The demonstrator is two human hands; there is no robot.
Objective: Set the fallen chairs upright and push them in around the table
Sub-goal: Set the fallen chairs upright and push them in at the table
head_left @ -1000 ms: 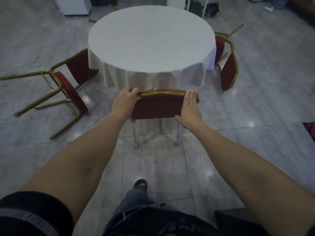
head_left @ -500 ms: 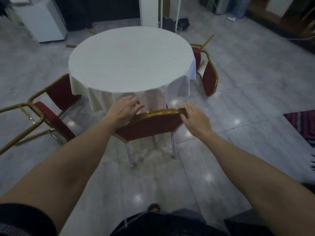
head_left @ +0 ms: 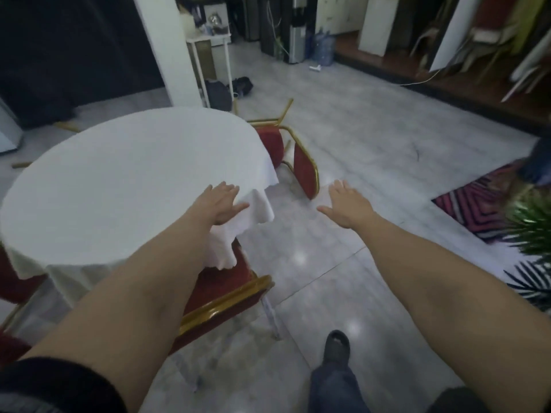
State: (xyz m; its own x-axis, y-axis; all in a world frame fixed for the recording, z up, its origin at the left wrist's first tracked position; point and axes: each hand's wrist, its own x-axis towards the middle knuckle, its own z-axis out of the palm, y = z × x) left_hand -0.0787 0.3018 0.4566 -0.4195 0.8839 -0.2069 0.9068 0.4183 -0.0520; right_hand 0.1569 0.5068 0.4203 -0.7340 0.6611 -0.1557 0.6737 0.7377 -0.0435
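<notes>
A round table (head_left: 119, 186) under a white cloth fills the left half of the view. An upright red chair with a gold frame (head_left: 226, 296) stands tucked under its near edge, below my left forearm. Another red and gold chair (head_left: 301, 165) lies on its side on the floor at the table's right. My left hand (head_left: 220, 204) hovers open over the table's edge and touches nothing. My right hand (head_left: 346, 204) is open over the bare floor, a short way in front of the fallen chair. Red parts of a further chair (head_left: 12, 290) show at the left edge.
A striped rug (head_left: 477, 204) and a green plant (head_left: 533, 234) lie at the right. A white pillar (head_left: 161, 49), a white stand (head_left: 211, 55) and dark bags (head_left: 226, 89) are behind the table. A raised wooden step (head_left: 447, 84) runs along the far right. My foot (head_left: 337, 347) is on the tiles.
Both hands have let go of the upright chair's backrest and are now spread in the air. My view has swung to the right, toward the chair lying on its side.
</notes>
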